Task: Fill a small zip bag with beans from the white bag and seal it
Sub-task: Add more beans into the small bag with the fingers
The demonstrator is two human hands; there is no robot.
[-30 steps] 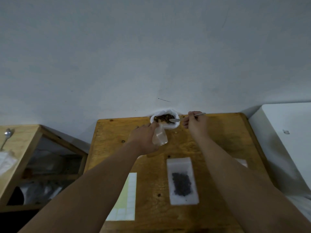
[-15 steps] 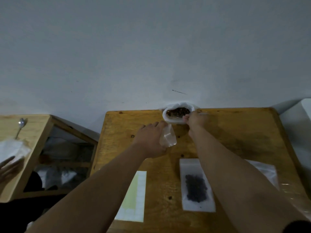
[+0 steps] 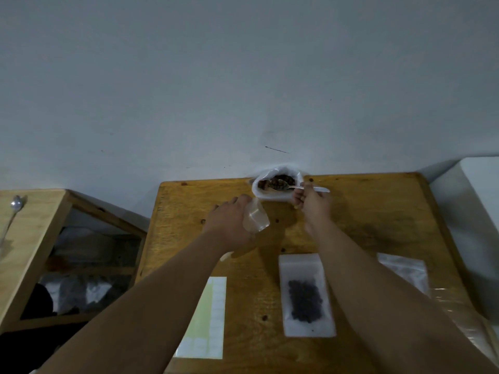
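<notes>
A white bag [image 3: 272,197] sits at the far edge of the wooden table [image 3: 364,211], up against the wall. Its top is open, and brown beans [image 3: 283,180] show inside.

The right hand [image 3: 313,206] is just beside the white bag, on its right. Its fingers are curled and pinch the handle of a spoon [image 3: 297,187]. The round end of the spoon is in the open top of the white bag, on the beans. The tip of the handle sticks out past the hand, toward the right edge of the table.

The left hand [image 3: 232,222] is near the white bag too, a bit closer to the near edge and more to the left. It holds a small clear zip bag [image 3: 256,220] by one side, with the fingers curled round it. The zip bag looks empty. It is between the two hands, just in front of the white bag. I cannot tell if it touches the table.

Nearer the near edge, a flat bag [image 3: 306,295] lies on the table with dark beans in it. A pale sheet [image 3: 208,317] lies to its left, partly under the left arm. Clear bags [image 3: 405,268] lie by the right edge. A shelf [image 3: 32,238] stands left of the table, and another spoon [image 3: 14,209] lies on top of it.
</notes>
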